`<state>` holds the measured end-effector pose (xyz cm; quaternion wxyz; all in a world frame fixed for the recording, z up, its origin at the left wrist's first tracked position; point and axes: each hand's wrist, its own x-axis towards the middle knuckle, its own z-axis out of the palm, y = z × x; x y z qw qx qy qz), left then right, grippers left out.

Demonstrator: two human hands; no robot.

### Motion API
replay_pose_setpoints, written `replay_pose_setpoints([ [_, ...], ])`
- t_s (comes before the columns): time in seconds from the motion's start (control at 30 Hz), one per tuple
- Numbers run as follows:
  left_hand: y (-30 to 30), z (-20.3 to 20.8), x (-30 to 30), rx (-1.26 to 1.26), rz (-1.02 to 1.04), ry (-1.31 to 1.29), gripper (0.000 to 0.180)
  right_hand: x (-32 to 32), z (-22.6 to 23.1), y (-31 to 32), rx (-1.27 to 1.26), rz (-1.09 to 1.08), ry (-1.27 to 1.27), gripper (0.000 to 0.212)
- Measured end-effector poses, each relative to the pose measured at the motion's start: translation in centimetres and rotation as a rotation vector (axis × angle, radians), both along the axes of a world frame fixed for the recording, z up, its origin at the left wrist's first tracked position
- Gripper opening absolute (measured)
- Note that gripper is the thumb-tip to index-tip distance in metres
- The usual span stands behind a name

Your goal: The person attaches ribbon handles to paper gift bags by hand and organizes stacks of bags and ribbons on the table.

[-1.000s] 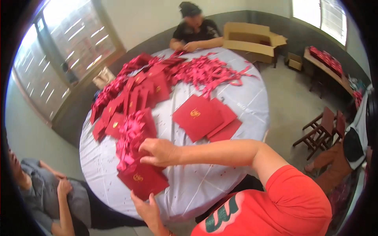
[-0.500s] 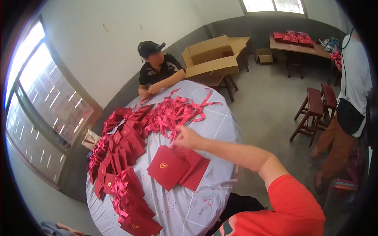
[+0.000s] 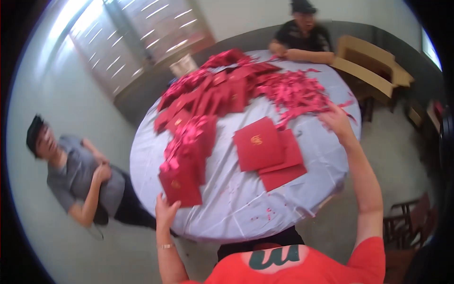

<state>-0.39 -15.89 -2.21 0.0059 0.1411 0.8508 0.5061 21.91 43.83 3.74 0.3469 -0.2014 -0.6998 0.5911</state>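
Note:
My left hand (image 3: pixel 166 211) is at the table's near left edge, thumb and fingers apart, by the lower corner of a flat red square bag (image 3: pixel 181 189) with a gold emblem. Whether it touches that bag is hard to tell. Pink ribbons (image 3: pixel 189 137) lie along the row of bags behind it. My right hand (image 3: pixel 336 122) is over the right side of the table, fingers stretched out and slightly blurred, beside a heap of loose pink ribbons (image 3: pixel 298 92). Between my hands lies a small stack of red squares (image 3: pixel 259 144), the top one with a gold emblem.
A white cloth covers the round table (image 3: pixel 236 208); small red bits lie near its front. More red bags (image 3: pixel 208 94) crowd the far left. One person (image 3: pixel 305 40) sits across the table, another (image 3: pixel 87 175) stands left. An open cardboard box (image 3: pixel 366 59) is at far right.
The view has swung left. My right hand has left the stack's upper edge and moved right, beside the ribbon heap. My left hand has come into view at the near left bags.

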Motion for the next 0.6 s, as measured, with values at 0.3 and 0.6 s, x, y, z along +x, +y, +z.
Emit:
replay_pose_setpoints([
  [0.3, -0.3, 0.1, 1.0, -0.217, 0.148, 0.097, 0.068, 2.0, -7.3, -6.8, -0.103, 0.029, -0.037, 0.033],
  [0.6, 1.9, 2.2, 1.4, -0.373, 0.088, 0.253, 0.063, 2.0, -8.5, -6.7, 0.203, 0.029, -0.111, 0.021],
])
